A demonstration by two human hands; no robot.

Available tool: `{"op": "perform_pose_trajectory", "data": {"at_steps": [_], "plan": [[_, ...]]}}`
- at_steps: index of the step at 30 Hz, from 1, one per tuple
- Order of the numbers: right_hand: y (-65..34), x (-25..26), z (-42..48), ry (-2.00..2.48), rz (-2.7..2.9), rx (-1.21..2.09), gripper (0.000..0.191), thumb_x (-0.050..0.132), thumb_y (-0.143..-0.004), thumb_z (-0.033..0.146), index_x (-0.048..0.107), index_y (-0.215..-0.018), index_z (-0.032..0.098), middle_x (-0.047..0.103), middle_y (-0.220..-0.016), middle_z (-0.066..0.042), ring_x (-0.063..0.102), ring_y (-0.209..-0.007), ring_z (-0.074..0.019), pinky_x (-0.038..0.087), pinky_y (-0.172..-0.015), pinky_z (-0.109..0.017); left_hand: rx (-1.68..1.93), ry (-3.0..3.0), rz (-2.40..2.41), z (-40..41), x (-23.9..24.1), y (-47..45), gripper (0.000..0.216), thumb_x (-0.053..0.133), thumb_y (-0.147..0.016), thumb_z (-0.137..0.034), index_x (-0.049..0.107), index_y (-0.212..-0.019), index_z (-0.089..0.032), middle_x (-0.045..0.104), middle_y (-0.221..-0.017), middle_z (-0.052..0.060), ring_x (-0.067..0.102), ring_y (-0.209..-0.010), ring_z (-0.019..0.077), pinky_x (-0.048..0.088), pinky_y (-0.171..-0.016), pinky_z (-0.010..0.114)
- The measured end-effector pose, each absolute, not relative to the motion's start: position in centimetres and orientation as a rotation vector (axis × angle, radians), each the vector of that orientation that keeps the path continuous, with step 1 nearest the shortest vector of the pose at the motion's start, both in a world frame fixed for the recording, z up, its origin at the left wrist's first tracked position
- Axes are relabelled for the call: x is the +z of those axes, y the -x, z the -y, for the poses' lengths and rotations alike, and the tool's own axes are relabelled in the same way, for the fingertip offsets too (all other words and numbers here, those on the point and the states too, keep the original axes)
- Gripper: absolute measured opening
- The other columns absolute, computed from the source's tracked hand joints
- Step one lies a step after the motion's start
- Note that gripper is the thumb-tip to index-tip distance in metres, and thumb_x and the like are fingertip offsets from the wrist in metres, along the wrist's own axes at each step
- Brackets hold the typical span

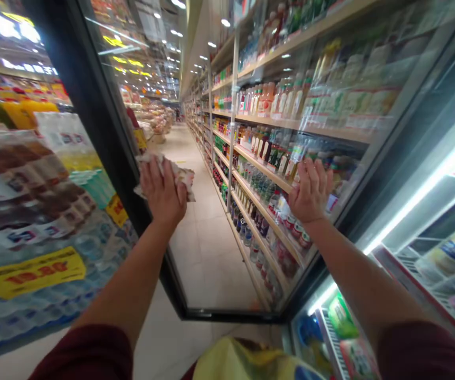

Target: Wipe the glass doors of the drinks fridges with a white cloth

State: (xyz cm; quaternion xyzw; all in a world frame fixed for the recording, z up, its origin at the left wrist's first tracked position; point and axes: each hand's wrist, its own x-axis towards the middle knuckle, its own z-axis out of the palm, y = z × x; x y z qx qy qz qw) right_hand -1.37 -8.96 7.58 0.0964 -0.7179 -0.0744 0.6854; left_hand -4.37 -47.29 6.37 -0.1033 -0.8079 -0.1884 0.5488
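“Glass cooler door (207, 227), black-framed, dead centre, and swung out from the lit cabinet (429, 304) at four o'clock! And the cloth?”

“Spotted at nine o'clock: a crumpled, pale patterned cloth (188, 182), laid against the pane right by the frame, pinned beneath the left hand (163, 192).”

“Gripped, or merely pressed?”

“Pressed, by the look of it. The fingers are spread over the cloth rather than wrapped round it, presumably so that pressure is shared across the fabric. Whether a fold is pinched underneath cannot be seen.”

“And at three o'clock?”

“The right hand (312, 190), with nothing held; its fingers are kept together, loosely bent, seemingly rested on the glass. The door is probably being braced there, so that a swing is resisted.”

“Any writing to be called?”

“At eight o'clock, a yellow sign (29, 272) is fronted by red numerals, too blurred to be read safely. Badges in blue and red are carried by the packs of dark-drink bottles (29, 184) above, but no brand can be named.”

“And the bottles (286, 100) at one and two o'clock?”

“Pale labels are shown, none legible; whether they are seen through the pane or mirrored in it cannot be settled.”
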Motion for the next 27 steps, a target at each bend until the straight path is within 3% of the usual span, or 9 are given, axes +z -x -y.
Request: {"op": "perform_pose_trajectory", "data": {"at_steps": [4, 11, 15, 18, 23, 27], "plan": [[1.4, 7.7, 9.1, -0.234, 1.549, -0.192, 0.059, 0.041, -0.096, 0.023, 0.046, -0.154, 0.014, 0.054, -0.153, -0.012, 0.037, -0.154, -0.0236, 0.021, -0.131, -0.046, -0.491, 0.253, 1.931, 47.8, 5.7, 4.4, 0.075, 0.037, -0.101, -0.056, 0.039, -0.160, -0.008, 0.018, -0.172, 0.015, 0.006, -0.159, 0.0430, 0.010, -0.130, 0.063], [1.7, 7.6, 8.9, -0.240, 1.618, -0.135, 0.063, 0.041, -0.096, 0.022, 0.043, -0.158, 0.015, 0.050, -0.157, -0.013, 0.034, -0.155, -0.0245, 0.017, -0.131, -0.050, -0.383, 0.286, 1.815, 47.7, 16.3, 6.2, 0.083, 0.019, -0.107, -0.062, 0.020, -0.165, -0.003, 0.008, -0.173, 0.016, 0.001, -0.161, 0.0321, 0.008, -0.128, 0.060], [1.5, 7.7, 9.0, -0.300, 1.585, -0.100, 0.061, 0.041, -0.098, 0.022, 0.043, -0.158, 0.014, 0.050, -0.157, -0.014, 0.034, -0.156, -0.0244, 0.017, -0.131, -0.050, -0.433, 0.294, 1.799, 45.9, 15.5, 5.8, 0.081, 0.024, -0.106, -0.060, 0.028, -0.163, -0.002, 0.013, -0.172, 0.019, 0.004, -0.161, 0.0361, 0.007, -0.128, 0.063], [1.6, 7.5, 9.0, -0.260, 1.636, -0.110, 0.059, 0.039, -0.098, 0.024, 0.046, -0.156, 0.015, 0.049, -0.157, -0.013, 0.035, -0.155, -0.0247, 0.018, -0.131, -0.051, -0.369, 0.402, 1.869, 46.2, 15.0, 5.9, 0.079, 0.032, -0.104, -0.059, 0.032, -0.162, -0.004, 0.014, -0.173, 0.015, 0.002, -0.161, 0.0330, 0.003, -0.131, 0.060], [1.8, 7.4, 8.9, -0.211, 1.684, -0.099, 0.060, 0.039, -0.097, 0.026, 0.047, -0.155, 0.016, 0.049, -0.158, -0.013, 0.033, -0.156, -0.0258, 0.016, -0.131, -0.053, -0.345, 0.406, 1.886, 47.1, 20.0, 7.3, 0.089, 0.023, -0.098, -0.067, 0.022, -0.165, -0.008, 0.003, -0.175, 0.003, -0.010, -0.161, 0.0208, -0.008, -0.131, 0.045], [1.8, 7.6, 9.0, -0.253, 1.622, -0.133, 0.061, 0.041, -0.096, 0.023, 0.045, -0.157, 0.015, 0.050, -0.157, -0.012, 0.033, -0.156, -0.0243, 0.017, -0.131, -0.050, -0.389, 0.397, 1.857, 43.4, 18.0, 7.1, 0.084, 0.023, -0.103, -0.059, 0.019, -0.165, -0.004, -0.003, -0.174, 0.007, -0.016, -0.160, 0.0246, -0.009, -0.131, 0.051]]}}
